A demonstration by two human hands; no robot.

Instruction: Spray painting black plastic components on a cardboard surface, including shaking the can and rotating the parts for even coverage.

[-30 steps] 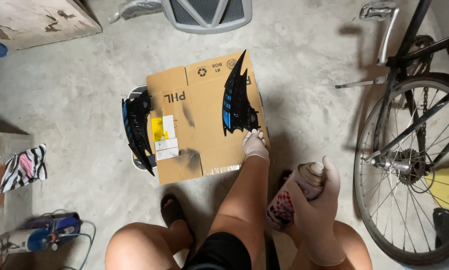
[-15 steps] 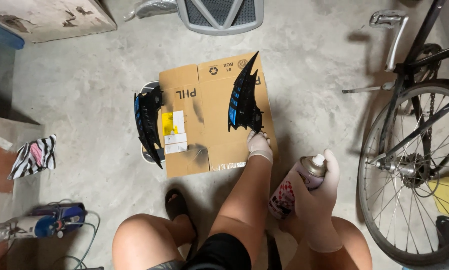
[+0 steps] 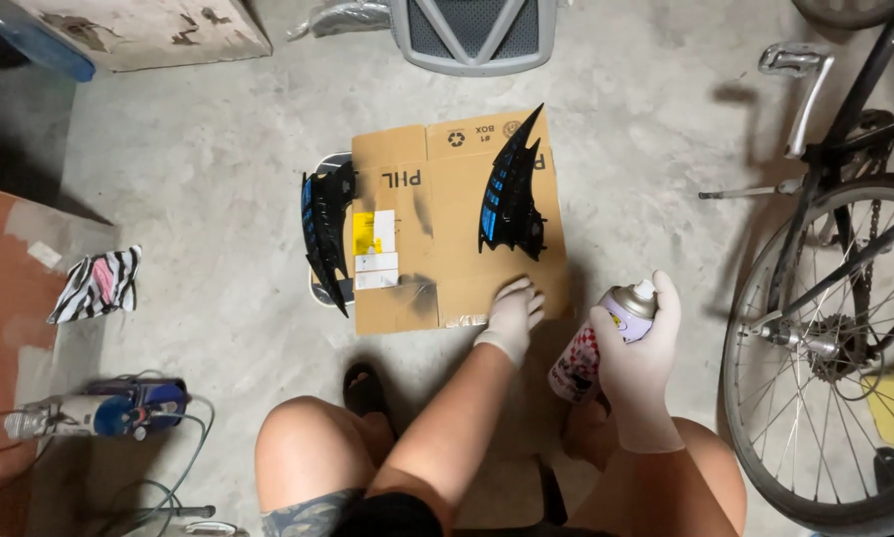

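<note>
Right hand [image 3: 638,358], gloved: grip closed around an upright spray can [image 3: 598,343], index finger resting on the nozzle, held just off the lower right corner of the flattened cardboard sheet [image 3: 447,209] on the concrete floor [image 3: 188,199]. Left hand [image 3: 511,313], gloved: grip open, fingers spread flat on the cardboard's near edge, holding nothing, just below the black pointed panel [image 3: 509,194] lying on the sheet. A second black panel [image 3: 327,234] lies at the cardboard's left edge; bicycle wheel [image 3: 825,348] stands to the right.
</note>
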